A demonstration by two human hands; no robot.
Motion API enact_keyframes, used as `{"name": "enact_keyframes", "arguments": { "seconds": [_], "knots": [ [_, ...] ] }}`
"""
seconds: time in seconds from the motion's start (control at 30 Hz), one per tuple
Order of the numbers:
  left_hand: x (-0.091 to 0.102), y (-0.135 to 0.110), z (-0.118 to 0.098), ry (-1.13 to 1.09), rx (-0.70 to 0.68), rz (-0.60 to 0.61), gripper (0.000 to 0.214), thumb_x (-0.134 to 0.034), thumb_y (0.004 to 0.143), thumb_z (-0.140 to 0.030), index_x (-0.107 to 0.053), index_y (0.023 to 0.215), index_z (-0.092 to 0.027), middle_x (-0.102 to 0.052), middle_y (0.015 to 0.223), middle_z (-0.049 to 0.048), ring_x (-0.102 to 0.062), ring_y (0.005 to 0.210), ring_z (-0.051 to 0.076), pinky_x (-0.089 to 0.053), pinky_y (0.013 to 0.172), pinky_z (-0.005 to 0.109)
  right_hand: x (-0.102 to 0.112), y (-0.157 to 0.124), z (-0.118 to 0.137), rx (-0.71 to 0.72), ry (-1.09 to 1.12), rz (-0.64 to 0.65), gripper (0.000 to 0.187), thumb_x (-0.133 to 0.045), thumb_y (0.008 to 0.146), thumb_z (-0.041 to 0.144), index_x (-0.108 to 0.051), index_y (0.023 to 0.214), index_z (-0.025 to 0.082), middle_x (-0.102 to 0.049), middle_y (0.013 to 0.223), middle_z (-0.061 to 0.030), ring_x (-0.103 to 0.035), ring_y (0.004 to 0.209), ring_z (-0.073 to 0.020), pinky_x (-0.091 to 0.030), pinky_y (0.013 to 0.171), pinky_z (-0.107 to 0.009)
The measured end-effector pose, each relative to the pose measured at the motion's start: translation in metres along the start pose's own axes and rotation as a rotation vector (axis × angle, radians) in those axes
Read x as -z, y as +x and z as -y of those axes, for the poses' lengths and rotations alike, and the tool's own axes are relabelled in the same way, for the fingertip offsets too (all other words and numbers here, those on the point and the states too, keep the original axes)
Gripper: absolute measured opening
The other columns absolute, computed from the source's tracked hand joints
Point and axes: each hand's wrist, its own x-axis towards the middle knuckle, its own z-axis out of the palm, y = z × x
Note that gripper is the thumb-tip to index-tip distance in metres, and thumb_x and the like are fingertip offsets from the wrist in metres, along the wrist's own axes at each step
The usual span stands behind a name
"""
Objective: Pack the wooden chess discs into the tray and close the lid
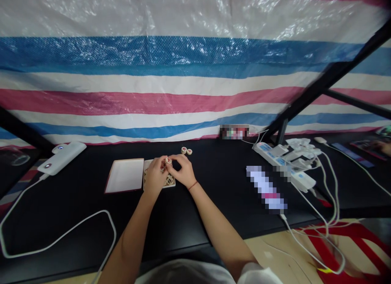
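My left hand [156,175] and my right hand [183,170] meet above a small white box [172,185] of Chinese chess pieces [170,180]. Between the fingertips of both hands is a round, pale Chinese chess piece [168,160] with a red character. The fingers of each hand are closed in a pinch. Much of the box's left side is hidden behind my left hand. Beyond my right hand, a few more pieces [183,150] with red characters sit on the black table [183,231]. Left of the box lies its open lid [126,177], white inside.
A white power bank [62,158] with a cable lies at the left. To the right are a blurred-out phone [266,188] and a white power strip [282,164] crowded with plugs and cables. Striped plastic sheeting [146,100] hangs behind the table, beside black frame bars [320,82].
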Motion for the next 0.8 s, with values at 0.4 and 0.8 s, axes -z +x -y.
{"name": "enact_keyframes", "arguments": {
  "seconds": [0.4, 0.8],
  "knots": [
    [-0.003, 0.000, -0.001, -0.064, -0.029, 0.038, 0.040, -0.059, 0.085, -0.025, -0.053, 0.124, -0.023, -0.065, 0.092, 0.0037, -0.063, 0.087, 0.019, -0.049, 0.086, 0.032, 0.023, 0.009, -0.052, -0.255, -0.404, -0.109, 0.025, -0.048, 0.090, 0.029, -0.064, 0.106, 0.018, -0.069, 0.106, -0.0099, -0.061, 0.098, -0.0222, -0.044, 0.091, -0.035],
    [0.002, 0.001, -0.004, -0.052, -0.022, 0.073, 0.033, -0.057, 0.085, -0.026, -0.058, 0.119, -0.022, -0.068, 0.094, 0.0052, -0.065, 0.087, 0.020, -0.051, 0.083, 0.031, 0.021, 0.007, -0.079, -0.317, -0.466, -0.066, 0.028, -0.046, 0.089, 0.024, -0.061, 0.112, 0.016, -0.068, 0.106, -0.0097, -0.062, 0.095, -0.0224, -0.045, 0.086, -0.033]
  ]
}}
